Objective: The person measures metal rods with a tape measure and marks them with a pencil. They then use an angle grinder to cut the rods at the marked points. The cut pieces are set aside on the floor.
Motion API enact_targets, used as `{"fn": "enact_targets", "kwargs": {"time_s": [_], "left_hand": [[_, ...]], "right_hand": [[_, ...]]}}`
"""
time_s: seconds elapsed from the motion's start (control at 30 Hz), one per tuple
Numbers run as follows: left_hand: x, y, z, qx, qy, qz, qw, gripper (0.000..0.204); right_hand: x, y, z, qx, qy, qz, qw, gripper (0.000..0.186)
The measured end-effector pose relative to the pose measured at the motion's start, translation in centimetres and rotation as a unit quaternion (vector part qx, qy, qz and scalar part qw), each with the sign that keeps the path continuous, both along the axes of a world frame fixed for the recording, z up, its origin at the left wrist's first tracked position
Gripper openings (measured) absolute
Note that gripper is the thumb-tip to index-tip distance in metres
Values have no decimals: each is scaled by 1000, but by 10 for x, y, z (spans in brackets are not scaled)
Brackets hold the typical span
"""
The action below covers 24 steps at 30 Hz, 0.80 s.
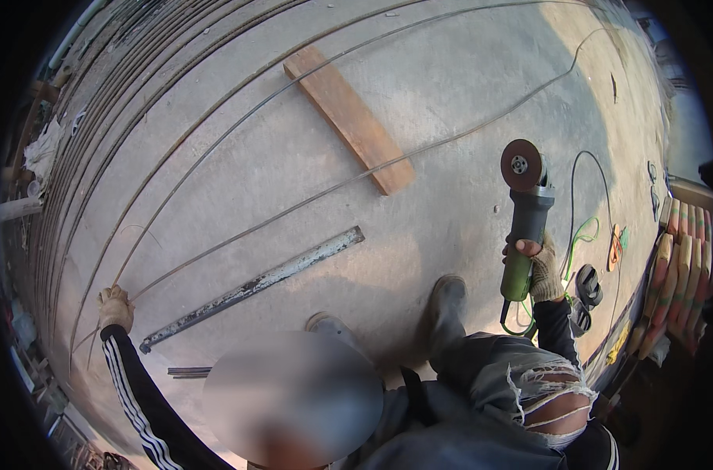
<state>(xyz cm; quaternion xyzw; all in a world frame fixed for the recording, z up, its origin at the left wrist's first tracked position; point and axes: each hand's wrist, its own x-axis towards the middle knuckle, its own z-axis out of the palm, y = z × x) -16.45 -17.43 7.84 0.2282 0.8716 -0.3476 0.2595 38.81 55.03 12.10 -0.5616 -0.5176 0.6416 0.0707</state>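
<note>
My right hand point(546, 270), in a fingerless knitted glove, grips the green body of an angle grinder point(531, 213). The grinder stands away from the rods, its brown disc point(535, 173) toward the far side. At the left, my gloved left hand point(116, 308) is closed around a steel rod near its end. Two long thin rods run out from that hand; one steel rod point(270, 222) crosses over a wooden plank point(348, 121) and curves to the far right. Which of the two is in the fingers I cannot tell.
A metal bar with chipped paint point(254, 286) lies before my feet, close to a few short rods point(189, 373). Several more rods point(149, 94) line the far left. At the right are a black cord point(572, 188), sandals point(588, 287) and stacked sacks point(681, 270).
</note>
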Motion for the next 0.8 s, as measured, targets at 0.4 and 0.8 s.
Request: {"fn": "enact_targets", "kwargs": {"time_s": [0.4,0.8], "left_hand": [[81,238,42,349,-45,-49,935,47],[166,387,-39,457,-98,-35,883,25]], "right_hand": [[-9,-4,-15,-4,33,23,999,57],[9,11,-7,-4,40,36,999,63]]}}
